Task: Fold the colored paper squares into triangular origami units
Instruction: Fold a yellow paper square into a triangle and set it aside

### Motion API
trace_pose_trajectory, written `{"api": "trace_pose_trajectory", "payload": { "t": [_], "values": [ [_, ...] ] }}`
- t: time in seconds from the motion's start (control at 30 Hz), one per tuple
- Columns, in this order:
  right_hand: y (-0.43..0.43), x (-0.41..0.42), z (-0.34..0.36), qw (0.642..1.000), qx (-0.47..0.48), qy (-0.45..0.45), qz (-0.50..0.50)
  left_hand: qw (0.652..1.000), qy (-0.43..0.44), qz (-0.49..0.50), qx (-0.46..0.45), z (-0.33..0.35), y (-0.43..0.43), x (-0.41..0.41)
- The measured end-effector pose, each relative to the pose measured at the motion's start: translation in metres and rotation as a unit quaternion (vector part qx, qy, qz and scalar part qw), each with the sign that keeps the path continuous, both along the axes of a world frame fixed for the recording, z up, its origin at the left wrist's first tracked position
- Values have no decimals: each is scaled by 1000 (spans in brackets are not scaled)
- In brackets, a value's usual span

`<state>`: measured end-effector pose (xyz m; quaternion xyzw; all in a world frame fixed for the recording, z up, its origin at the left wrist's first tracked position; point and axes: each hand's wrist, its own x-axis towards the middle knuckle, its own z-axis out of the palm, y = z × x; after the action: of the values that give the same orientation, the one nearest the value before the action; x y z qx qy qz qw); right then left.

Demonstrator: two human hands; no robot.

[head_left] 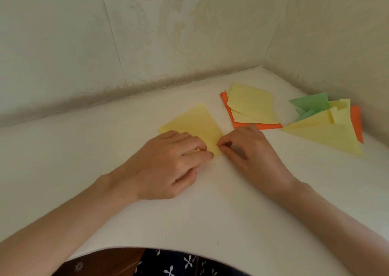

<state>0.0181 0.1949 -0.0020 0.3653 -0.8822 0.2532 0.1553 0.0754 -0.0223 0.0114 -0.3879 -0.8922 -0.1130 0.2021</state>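
Beneath left hand (168,160), near edge of yellow square (195,122) hidden; fingers pinch a fold. Right hand (250,149) pinches its corner; far edges uncovered.

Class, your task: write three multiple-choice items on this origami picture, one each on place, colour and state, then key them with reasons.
1. The stack of squares lies: A) just beyond the right hand; B) on the lap; C) by the left wall.
2. The sheet being folded is: A) green; B) yellow; C) orange.
3. The right hand: A) lies flat; B) pinches the sheet's corner; C) hangs off the table.
Key: 1A, it sits past the knuckles; 2B, its bare part is yellow; 3B, thumb and finger meet on it.
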Motion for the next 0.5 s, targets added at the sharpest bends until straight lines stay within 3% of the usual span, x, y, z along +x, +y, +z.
{"api": "trace_pose_trajectory", "payload": {
  "t": [0.1,0.23,0.5],
  "values": [
    [-1,0,0,1000,13,11,-14,998,-53,12,-21,-4,0,-3],
    [1,2,1,998,4,3,-64,998,-60,15,-28,-5,-1,-3],
    [2,1,6,988,-15,-121,-92,996,-89,-8,-12,-3,-11,-2]
  ]
}}
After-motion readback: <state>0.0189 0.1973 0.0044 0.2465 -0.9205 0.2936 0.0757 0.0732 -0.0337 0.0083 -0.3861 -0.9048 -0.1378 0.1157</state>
